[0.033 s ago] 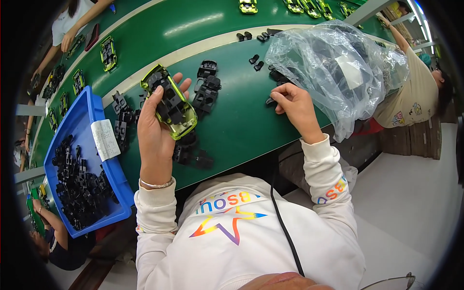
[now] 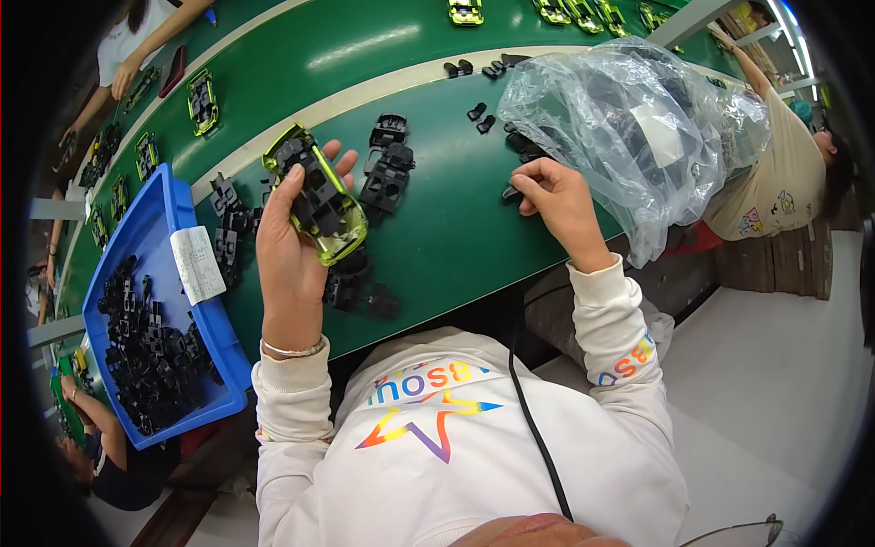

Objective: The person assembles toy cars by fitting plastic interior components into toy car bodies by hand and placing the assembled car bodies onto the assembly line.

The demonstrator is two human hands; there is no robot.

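My left hand (image 2: 290,242) is closed around a toy car body (image 2: 319,196), bright yellow-green at the rim with black parts inside. It is held tilted above the green work surface, thumb on its near side. My right hand (image 2: 561,196) pinches a small black piece (image 2: 509,192) between thumb and fingertips, apart from the car; its exact shape is partly covered. Black plastic seat-like parts (image 2: 387,173) lie just right of the car. More black parts (image 2: 228,223) are to its left, and a few others sit below it. Small dark pieces (image 2: 524,146) are beside my right hand.
A blue bin (image 2: 235,351) full of black parts stands at the left. A clear plastic bag (image 2: 629,118) rests at the right. Beyond a pale rail, the green conveyor (image 2: 383,46) carries several toy car bodies (image 2: 202,102). Other people work at both sides.
My left hand and the car have shifted very slightly left and down. The right hand keeps its pinch, almost still.
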